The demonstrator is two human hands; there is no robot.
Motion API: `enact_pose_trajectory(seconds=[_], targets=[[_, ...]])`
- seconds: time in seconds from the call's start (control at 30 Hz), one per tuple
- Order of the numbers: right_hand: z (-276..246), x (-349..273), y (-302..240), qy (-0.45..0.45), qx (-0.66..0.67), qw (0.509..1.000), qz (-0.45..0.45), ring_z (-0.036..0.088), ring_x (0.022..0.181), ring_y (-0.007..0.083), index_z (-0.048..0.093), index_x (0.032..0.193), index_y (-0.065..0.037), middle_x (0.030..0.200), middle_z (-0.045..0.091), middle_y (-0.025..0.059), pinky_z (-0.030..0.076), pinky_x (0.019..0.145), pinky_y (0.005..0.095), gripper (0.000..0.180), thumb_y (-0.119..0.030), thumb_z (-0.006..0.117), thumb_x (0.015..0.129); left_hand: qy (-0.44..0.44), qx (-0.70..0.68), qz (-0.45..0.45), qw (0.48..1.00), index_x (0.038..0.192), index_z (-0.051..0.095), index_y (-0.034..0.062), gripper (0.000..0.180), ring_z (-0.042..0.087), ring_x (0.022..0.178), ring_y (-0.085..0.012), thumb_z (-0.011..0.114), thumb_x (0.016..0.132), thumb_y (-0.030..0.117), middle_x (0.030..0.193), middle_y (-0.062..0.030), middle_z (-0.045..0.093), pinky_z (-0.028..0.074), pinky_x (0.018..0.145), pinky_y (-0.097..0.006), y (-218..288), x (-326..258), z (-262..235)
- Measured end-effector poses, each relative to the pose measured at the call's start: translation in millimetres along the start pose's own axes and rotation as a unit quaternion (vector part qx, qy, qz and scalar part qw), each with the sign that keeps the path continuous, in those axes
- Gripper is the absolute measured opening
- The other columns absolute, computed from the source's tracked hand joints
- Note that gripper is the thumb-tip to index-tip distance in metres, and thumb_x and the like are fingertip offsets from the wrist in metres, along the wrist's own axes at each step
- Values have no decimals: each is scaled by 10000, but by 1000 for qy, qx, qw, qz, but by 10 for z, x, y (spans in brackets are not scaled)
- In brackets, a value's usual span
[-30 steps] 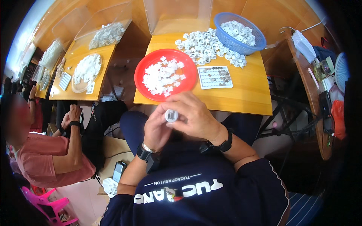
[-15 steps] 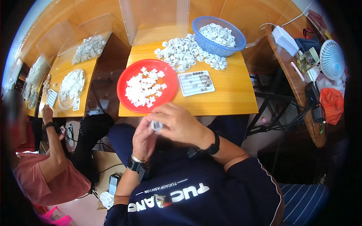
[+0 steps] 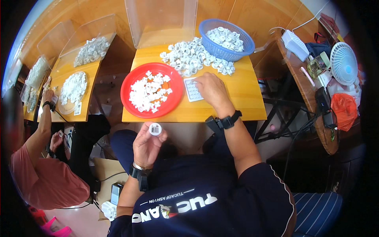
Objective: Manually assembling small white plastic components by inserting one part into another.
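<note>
Round white part: pinched at the fingertips of the left hand, held above the lap.
Right hand: lying flat, fingers touching the small grey tray beside the red plate.

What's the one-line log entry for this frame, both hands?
left hand: holds small white round part above lap | right hand: on small flat tray, beside red plate | blue basket: behind

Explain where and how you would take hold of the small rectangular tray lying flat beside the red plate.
Probably by its two long edges, pinched from above. The small tray lies flat on the table, with the red plate close on its left and the right hand over its right end, so the near edge is freest.
</note>
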State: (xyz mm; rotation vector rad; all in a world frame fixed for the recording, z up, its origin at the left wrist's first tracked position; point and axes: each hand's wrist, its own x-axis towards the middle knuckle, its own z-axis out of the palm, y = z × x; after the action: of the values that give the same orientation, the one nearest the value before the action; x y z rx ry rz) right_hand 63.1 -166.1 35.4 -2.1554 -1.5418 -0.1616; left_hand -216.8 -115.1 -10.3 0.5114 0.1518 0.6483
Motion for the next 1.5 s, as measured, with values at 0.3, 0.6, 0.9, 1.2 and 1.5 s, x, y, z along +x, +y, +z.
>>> enact_pose_trajectory(seconds=[0.3,0.6,0.9,1.2,1.5], targets=[[231,92,136,-44,-8,998,44,600,911,349,721,866,-92,886,636,152,475,794,466,123,-160,624,834,21,-29,-3,999,1054,532,24,275,503,819,-269,631,866,198,847,-136,550,424,757,-353,52,-5,120],[303,28,212,19,8,1000,-17,609,838,343,670,832,-30,843,635,152,488,741,428,68,-48,615,796,-10,-51,9,999,1052,528,11,272,514,840,-280,610,872,197,856,-154,550,428,772,-358,120,0,146],[-269,-285,-756,-25,415,909,-9,623,783,131,664,893,23,858,673,75,491,722,267,72,1,650,825,-12,-11,37,999,1062,524,14,235,547,834,-276,583,909,183,881,-149,586,443,785,-357,85,-3,162],[-80,-577,-1183,16,411,904,-115,650,733,225,634,850,-7,798,624,107,511,656,324,84,14,676,780,21,85,46,995,1049,514,32,182,592,855,-170,558,929,161,934,-86,622,459,814,-309,72,-40,263],[-50,-609,-1143,-51,470,877,-83,649,706,162,634,847,4,797,634,80,522,637,277,73,11,683,794,29,113,28,993,1056,516,36,203,588,863,-161,583,923,175,954,-77,618,457,818,-303,41,-74,232]])
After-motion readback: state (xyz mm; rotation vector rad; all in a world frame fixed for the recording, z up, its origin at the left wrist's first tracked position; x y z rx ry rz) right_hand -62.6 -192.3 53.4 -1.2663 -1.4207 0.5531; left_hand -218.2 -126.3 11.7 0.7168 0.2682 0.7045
